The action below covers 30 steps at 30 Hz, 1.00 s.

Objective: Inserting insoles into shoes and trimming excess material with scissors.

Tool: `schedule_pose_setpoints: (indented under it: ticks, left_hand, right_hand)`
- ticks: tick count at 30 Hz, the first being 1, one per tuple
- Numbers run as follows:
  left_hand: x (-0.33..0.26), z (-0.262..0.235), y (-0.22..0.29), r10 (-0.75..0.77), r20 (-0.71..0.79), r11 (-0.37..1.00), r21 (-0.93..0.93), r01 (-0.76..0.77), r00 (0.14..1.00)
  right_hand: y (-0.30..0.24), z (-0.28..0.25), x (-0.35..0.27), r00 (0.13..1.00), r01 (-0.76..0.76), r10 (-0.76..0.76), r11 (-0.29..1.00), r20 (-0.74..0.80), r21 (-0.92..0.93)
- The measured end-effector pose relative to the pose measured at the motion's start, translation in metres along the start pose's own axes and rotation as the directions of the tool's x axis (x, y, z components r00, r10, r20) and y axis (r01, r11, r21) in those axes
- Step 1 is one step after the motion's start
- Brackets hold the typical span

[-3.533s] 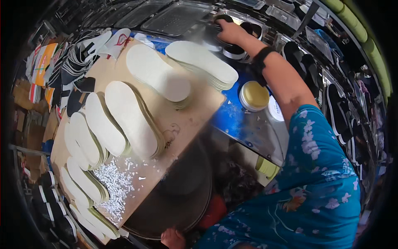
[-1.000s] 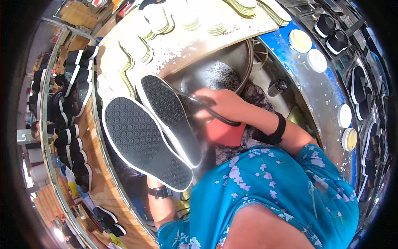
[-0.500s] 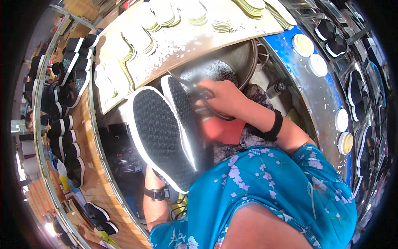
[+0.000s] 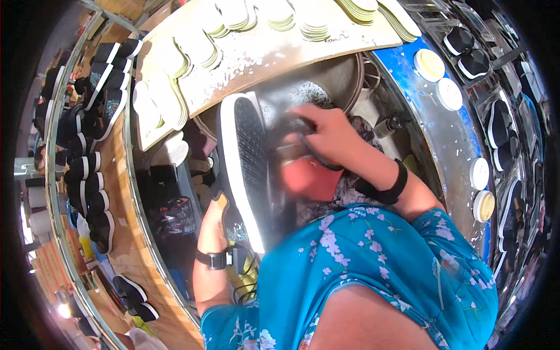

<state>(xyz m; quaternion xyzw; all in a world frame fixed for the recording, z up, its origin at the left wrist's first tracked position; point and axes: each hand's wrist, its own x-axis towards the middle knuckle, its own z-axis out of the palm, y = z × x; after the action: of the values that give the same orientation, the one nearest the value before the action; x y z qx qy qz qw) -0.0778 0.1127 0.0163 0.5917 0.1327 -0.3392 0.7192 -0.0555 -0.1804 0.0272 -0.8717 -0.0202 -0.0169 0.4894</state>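
A pair of dark shoes with white sole edges stands on end in front of me. The nearer shoe (image 4: 248, 146) has its black textured sole turned toward the right, and a second one lies partly behind it. My left hand (image 4: 216, 214) reaches up to its upper and holds it; the fingers are hidden by the shoe. Just right of the soles, my right hand (image 4: 326, 137) is closed round dark-handled scissors (image 4: 309, 125), smeared by motion, so their blades are hard to make out. A red cloth-like patch (image 4: 309, 179) lies below that hand.
Stacks of pale insoles (image 4: 239, 17) line the board (image 4: 262, 64) at the far side, with white scraps. A round metal basin (image 4: 356, 76) sits under its edge. Round tubs (image 4: 429, 65) stand on the blue metal bench at right. Shoes (image 4: 99, 76) fill the left shelf.
The shoes have turned so the sole now shows edge-on, and both soles are no longer face-up. The scissors have moved a little away from the shoes, to the right.
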Motion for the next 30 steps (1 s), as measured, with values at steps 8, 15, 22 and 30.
schedule_pose_setpoints:
  ticks: [8,15,22,30]
  left_hand:
    - [0.010,0.005,-0.009,0.103,-0.162,0.956,-0.256,-0.143,0.981]
    - [0.065,0.027,0.033,0.502,-0.198,0.850,0.292,-0.439,0.842]
    - [0.131,0.031,0.044,0.692,0.073,0.000,0.995,-0.100,0.718]
    - [0.071,0.118,0.056,0.574,-0.007,-0.022,0.999,0.025,0.819]
  right_hand:
    - [0.078,-0.082,-0.044,0.841,-0.417,0.387,0.909,-0.377,0.003]
    - [0.141,-0.173,-0.174,0.705,-0.709,0.433,0.415,-0.562,-0.570]
    - [0.173,-0.227,-0.219,0.622,-0.739,0.589,0.222,-0.516,-0.636]
    - [0.173,-0.251,-0.066,0.887,-0.427,0.107,0.563,-0.450,-0.708]
